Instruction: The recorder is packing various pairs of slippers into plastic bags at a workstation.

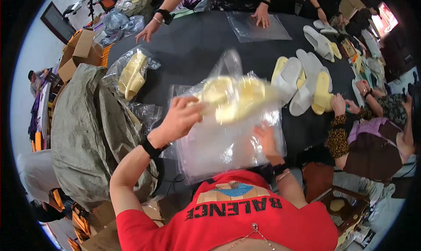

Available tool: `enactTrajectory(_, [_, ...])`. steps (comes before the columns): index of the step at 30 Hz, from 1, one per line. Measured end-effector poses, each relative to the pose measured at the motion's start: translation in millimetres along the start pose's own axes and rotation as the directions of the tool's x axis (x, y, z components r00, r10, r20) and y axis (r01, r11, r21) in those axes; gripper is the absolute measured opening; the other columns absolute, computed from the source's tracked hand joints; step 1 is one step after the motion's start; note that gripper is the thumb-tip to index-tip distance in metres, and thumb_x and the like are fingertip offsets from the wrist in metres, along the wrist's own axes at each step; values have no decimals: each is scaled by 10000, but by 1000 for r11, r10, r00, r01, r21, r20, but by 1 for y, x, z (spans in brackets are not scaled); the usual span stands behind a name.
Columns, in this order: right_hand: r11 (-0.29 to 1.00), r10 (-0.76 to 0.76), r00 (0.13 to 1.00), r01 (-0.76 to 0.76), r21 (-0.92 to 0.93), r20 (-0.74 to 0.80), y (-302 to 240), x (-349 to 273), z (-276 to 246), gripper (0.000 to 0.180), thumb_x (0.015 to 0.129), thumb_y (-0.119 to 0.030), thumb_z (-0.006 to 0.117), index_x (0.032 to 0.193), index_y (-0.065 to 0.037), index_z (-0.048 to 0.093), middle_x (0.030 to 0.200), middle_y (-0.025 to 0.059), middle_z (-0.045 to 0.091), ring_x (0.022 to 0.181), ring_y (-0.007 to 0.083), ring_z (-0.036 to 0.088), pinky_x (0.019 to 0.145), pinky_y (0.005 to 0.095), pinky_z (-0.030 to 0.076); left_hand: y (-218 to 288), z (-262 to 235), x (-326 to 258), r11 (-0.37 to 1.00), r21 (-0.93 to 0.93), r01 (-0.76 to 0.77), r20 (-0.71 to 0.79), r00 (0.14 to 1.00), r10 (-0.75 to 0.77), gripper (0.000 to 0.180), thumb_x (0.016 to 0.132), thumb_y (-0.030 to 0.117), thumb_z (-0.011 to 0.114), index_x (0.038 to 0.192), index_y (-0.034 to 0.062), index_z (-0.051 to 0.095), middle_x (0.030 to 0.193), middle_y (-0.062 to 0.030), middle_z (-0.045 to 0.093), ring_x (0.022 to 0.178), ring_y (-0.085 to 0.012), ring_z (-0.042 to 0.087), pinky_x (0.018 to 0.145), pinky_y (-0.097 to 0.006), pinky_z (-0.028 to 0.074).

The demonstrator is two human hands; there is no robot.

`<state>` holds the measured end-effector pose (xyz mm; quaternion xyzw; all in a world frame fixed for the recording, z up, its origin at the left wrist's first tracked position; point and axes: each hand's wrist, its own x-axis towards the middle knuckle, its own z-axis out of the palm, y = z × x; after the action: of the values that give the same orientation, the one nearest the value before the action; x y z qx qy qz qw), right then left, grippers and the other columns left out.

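A pair of pale yellow foam slippers (232,97) — blurred in motion — sits at the mouth of a clear plastic bag (228,141) held just above the dark counter (197,45), directly in front of the person in the red shirt. The left hand (180,119) has its grip closed on the slippers and the bag's upper edge, fingers curled over them; the right hand (265,139) pinches the bag's lower right side, fingers pressed into the film. Judged from this, the step goes best with the bag's mouth kept wide and taut while the soft, rounded soles slide in flat together, since the thin, glossy film crumples and clings easily. More flat bags (175,93) lie under it. To the left, another bagged yellow pair (131,76) rests beside a heap of coarse grey-green sacking (83,132) and cardboard boxes (76,49). To the right, loose white and yellow slippers (307,84) — smooth, thick-soled, open-toed — lie in a cluster. Across the counter, other people's hands (262,15) press on a sheet of clear plastic (258,27).
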<state>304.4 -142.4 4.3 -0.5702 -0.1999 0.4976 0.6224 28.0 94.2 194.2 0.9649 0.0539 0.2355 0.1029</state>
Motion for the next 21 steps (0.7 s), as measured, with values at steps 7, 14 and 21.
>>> enactTrajectory(7, [992,106,993,-101,76,-54,-16,-9,-8,522,913,-247,483,1343,-32,281,1215,136,473,1033,189,510,847,319,425,22,69,-88,864,-150,480,309,853,-420,235,653,-14,524,852,90,594,979,-55,594,1082,-266,458,900,-421,325])
enactTrajectory(14, [995,77,982,-85,-42,-173,-7,-8,-12,498,826,-80,591,1277,-9,393,1123,118,535,897,143,560,725,256,462,73,69,-57,823,-156,547,-250,784,-569,380,773,81,637,1130,30,518,1103,-138,552,1034,-263,513,879,-337,392])
enactTrajectory(21, [990,25,974,-56,-133,-227,-14,-11,-4,438,814,-31,579,1225,16,435,1091,111,547,905,148,557,740,258,463,7,58,-116,460,-619,637,-216,425,-879,148,793,-13,590,935,20,563,743,-21,535,680,-82,477,612,-224,411])
